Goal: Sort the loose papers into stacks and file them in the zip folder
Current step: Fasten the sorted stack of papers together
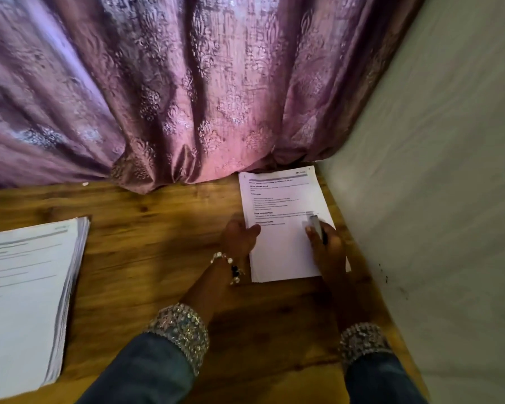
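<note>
1. Both long edges of the small stack (283, 223) are steadied: the left edge is pinched by the left hand (239, 237), thumb on top, while the right hand (325, 246) is laid over the right side, a small dark object, too blurred to name, caught in its fingers
2. This stack is kept at 1 o'clock on the wooden table (158, 228), probably so its sheets can be squared
3. A thicker pile (27, 293) is set well apart at 9 o'clock, presumably so the sorts stay distinct
4. No zip folder is seen
</note>
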